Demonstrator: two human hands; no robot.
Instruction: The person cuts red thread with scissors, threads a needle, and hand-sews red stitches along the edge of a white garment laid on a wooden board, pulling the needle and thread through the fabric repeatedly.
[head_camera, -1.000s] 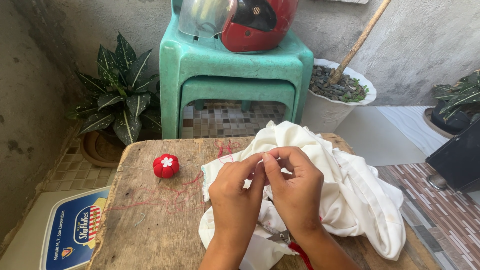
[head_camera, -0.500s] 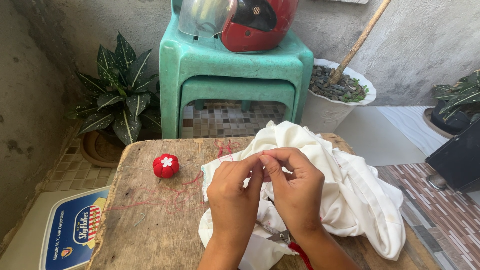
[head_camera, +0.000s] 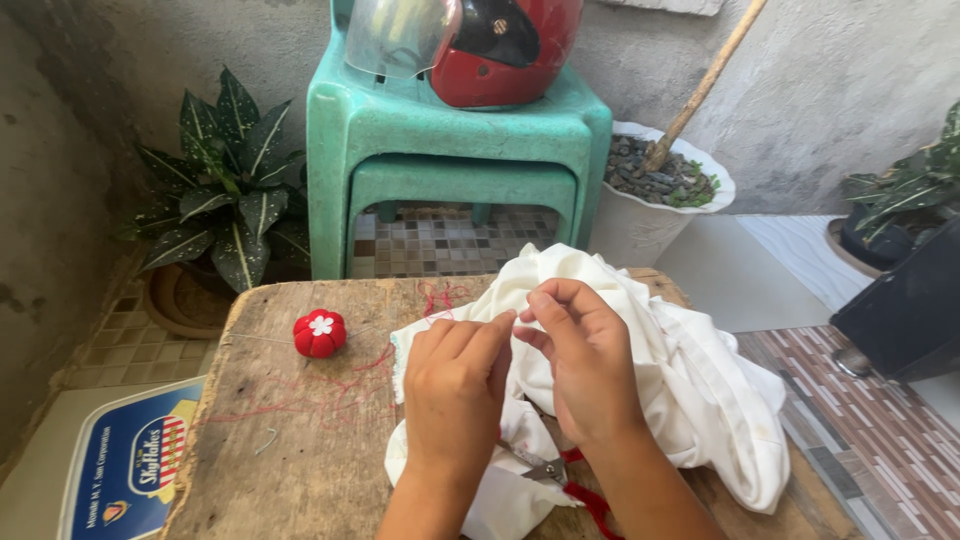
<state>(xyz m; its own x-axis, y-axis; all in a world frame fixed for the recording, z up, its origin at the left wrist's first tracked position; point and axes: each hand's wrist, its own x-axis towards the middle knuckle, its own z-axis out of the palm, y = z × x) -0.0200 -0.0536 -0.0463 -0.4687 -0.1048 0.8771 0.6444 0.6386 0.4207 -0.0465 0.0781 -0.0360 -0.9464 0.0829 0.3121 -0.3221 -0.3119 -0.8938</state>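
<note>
A crumpled white cloth (head_camera: 690, 390) lies on a worn wooden table (head_camera: 300, 440). My left hand (head_camera: 455, 385) and my right hand (head_camera: 585, 365) meet above its near edge, fingertips pinched together on the fabric; any needle or thread between them is too small to see. Under my wrists, scissors with red handles (head_camera: 560, 475) rest on the cloth. Left of my hands sits a red pincushion with a white flower (head_camera: 320, 333). Loose red thread (head_camera: 330, 385) trails over the wood near it.
Beyond the table stand stacked green plastic stools (head_camera: 450, 170) with a red helmet (head_camera: 490, 45) on top. A spotted-leaf potted plant (head_camera: 225, 200) is at the left, a white pot with gravel and a stick (head_camera: 660, 185) at the right. A blue-lidded container (head_camera: 125, 460) sits lower left.
My hands have stayed in place over the cloth; the fingertips have shifted slightly and pinch closer together. Nothing else moved.
</note>
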